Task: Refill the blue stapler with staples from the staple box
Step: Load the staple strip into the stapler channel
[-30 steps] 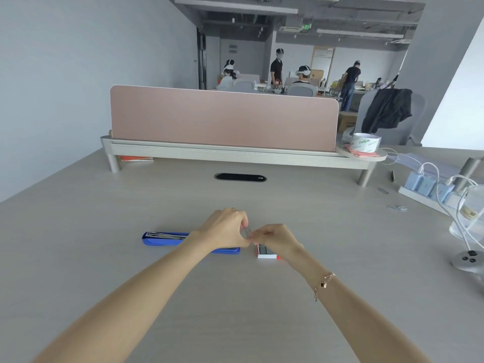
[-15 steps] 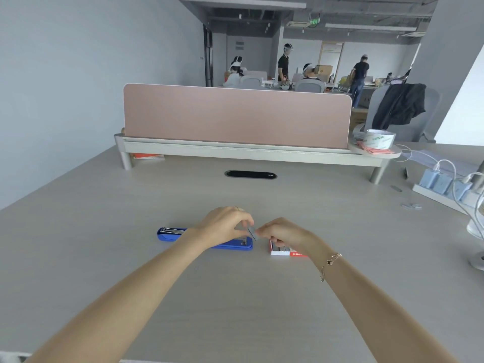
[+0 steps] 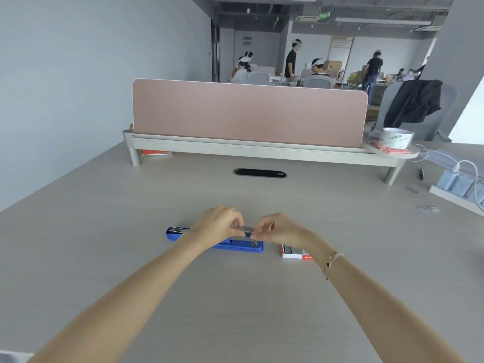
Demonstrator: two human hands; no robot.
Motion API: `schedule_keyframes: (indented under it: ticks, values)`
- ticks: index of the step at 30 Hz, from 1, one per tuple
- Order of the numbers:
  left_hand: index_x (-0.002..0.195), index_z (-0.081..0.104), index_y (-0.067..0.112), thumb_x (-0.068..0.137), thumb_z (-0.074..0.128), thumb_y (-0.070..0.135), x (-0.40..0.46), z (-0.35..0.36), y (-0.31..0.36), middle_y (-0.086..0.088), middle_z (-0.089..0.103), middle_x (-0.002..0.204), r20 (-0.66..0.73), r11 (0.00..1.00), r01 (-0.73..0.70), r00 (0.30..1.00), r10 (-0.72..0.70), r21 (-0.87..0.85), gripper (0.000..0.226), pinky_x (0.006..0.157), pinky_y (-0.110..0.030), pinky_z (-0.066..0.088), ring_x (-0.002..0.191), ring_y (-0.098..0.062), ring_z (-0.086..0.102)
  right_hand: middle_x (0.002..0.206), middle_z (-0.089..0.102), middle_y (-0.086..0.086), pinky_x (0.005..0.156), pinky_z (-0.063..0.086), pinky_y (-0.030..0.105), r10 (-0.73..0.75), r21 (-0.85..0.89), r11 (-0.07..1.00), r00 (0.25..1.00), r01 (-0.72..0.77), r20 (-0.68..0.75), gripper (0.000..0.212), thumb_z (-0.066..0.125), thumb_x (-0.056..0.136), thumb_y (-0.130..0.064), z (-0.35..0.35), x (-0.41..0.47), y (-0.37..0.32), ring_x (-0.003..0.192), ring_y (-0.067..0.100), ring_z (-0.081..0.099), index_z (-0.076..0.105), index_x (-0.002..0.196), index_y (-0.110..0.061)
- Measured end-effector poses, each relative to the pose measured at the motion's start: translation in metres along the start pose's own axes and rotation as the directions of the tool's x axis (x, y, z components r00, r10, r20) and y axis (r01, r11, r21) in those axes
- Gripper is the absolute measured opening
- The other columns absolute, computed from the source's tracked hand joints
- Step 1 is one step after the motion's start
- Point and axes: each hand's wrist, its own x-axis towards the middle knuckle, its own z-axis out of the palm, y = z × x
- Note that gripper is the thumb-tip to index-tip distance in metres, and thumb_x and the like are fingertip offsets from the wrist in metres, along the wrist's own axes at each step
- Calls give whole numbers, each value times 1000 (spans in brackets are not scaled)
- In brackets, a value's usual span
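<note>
A: Both hands up over the desk [image 3: 104,231]; the left hand [image 3: 218,224] and right hand [image 3: 277,230] pinch a strip of staples [image 3: 242,230] between them, one grip clamped on each end, thumb against fingertips.

B: And the blue stapler [image 3: 235,246]?

A: Lying flat on the desk right beneath the strip, opened out long, its metal channel facing up; the staple box [image 3: 294,252] sits just beside its right end, open, rows of staples showing, partly behind the right wrist.

B: How would that strip handle, do you think?

A: Light as anything, I'd say, stiff along its length but brittle; it's only glued wire, so a bend or a hard squeeze in the middle could snap it; holding it by the ends, as here, looks the safe way.

B: Any risk?

A: Smooth metal, so it might slip; and it looks to need squaring up with the channel before it goes down.
</note>
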Motion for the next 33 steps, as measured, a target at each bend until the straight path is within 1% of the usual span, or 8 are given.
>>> schedule_keyframes:
  ticks: [4, 8, 10, 14, 21, 26, 30, 33]
  values:
    - [87, 69, 24, 81, 71, 38, 2, 4, -6, 16, 56, 80, 18, 997, 46, 999, -45, -65, 15, 54, -18, 31, 65, 2, 47, 87, 54, -2, 62, 34, 17, -73, -75, 995, 984, 61, -163, 8, 74, 73, -31, 12, 6, 8, 75, 6, 50, 67, 76, -27]
    - [82, 70, 25, 78, 73, 40, 5, 8, -6, 18, 56, 73, 40, 992, 54, 998, -49, -117, 16, 54, -24, 35, 68, -10, 54, 89, 54, -6, 61, 33, 17, -95, -47, 995, 975, 87, -201, 11, 72, 75, -30, 16, 6, 8, 69, 0, 47, 64, 78, -25]
    - [80, 70, 25, 76, 76, 39, 8, 7, -6, 18, 59, 73, 57, 987, 69, 996, -61, -142, 15, 56, -26, 37, 72, -16, 59, 95, 57, -4, 62, 36, 18, -83, -43, 996, 975, 76, -206, 9, 70, 77, -30, 16, 6, 9, 73, 3, 48, 66, 82, -24]
    - [78, 71, 25, 72, 80, 33, 12, 9, -9, 16, 64, 74, 93, 973, 105, 992, -87, -208, 14, 60, -26, 43, 71, -12, 63, 99, 58, 0, 71, 37, 16, -83, -14, 997, 974, 82, -209, 8, 71, 76, -28, 19, 5, 11, 93, 13, 52, 65, 82, -28]
    - [80, 75, 26, 70, 82, 32, 10, 10, -11, 13, 65, 70, 128, 963, 151, 984, -125, -222, 13, 44, -10, 35, 50, 7, 52, 101, 60, 1, 70, 37, 16, -55, 17, 998, 979, 60, -195, 12, 73, 75, -28, 21, 4, 14, 86, -1, 51, 70, 85, -22]
    - [84, 77, 25, 69, 82, 32, 12, 7, -9, 11, 69, 77, 150, 965, 179, 977, -152, -191, 17, 54, -19, 40, 61, 2, 57, 96, 59, -5, 68, 35, 10, -46, 4, 999, 981, 48, -187, 14, 72, 76, -26, 20, 4, 12, 88, 3, 51, 72, 89, -19]
    - [91, 78, 20, 69, 85, 25, 12, 6, -13, 7, 72, 79, 195, 917, 246, 962, -191, -314, 24, 51, -1, 38, 69, -1, 62, 99, 60, -6, 76, 37, 19, -6, 24, 1000, 987, 10, -160, 19, 69, 78, -26, 18, 3, 12, 95, 6, 53, 73, 94, -16]
    - [94, 78, 19, 68, 85, 25, 13, 6, -15, 2, 75, 86, 220, 906, 270, 954, -205, -327, 28, 53, 0, 38, 70, 0, 61, 97, 61, -6, 68, 38, 15, 7, 10, 1000, 987, -6, -158, 19, 69, 78, -27, 16, 3, 11, 94, 8, 55, 73, 94, -17]
